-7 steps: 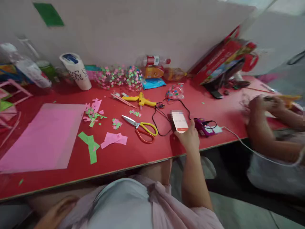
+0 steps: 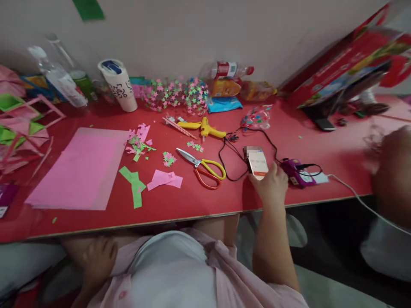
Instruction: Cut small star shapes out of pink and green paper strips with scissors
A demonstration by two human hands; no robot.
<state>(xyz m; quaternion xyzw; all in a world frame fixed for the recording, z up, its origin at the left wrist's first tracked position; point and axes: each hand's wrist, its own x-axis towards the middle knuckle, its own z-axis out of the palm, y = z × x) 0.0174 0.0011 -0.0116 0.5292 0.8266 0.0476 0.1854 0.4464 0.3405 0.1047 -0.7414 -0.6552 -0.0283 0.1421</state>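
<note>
My right hand [image 2: 272, 185] grips the near end of a phone [image 2: 257, 162] with a lit screen, thumb on one side and fingers on the other. The phone is on or just over the red table; I cannot tell which. In my lap rests my left hand [image 2: 100, 256], its fingers loosely bent and apart, holding nothing. Left of the phone lie scissors [image 2: 205, 170] with one yellow and one red handle, blades apart. A yellow glue gun [image 2: 208, 128] lies behind them, its black cord looping toward the phone. A purple device [image 2: 297, 173] with a cable lies right of my hand.
Pink paper sheets [image 2: 80, 171], green paper strips [image 2: 133, 186] and small paper stars [image 2: 169, 159] cover the table's left half. A white tumbler [image 2: 118, 85], bottles and a star-filled clear container [image 2: 176, 96] stand along the wall. At far right a co-worker's arm [image 2: 393, 175] reaches over the table.
The view has turned left, so everything sits further right in the picture. More of my left hand shows. My right hand keeps its hold on the phone.
</note>
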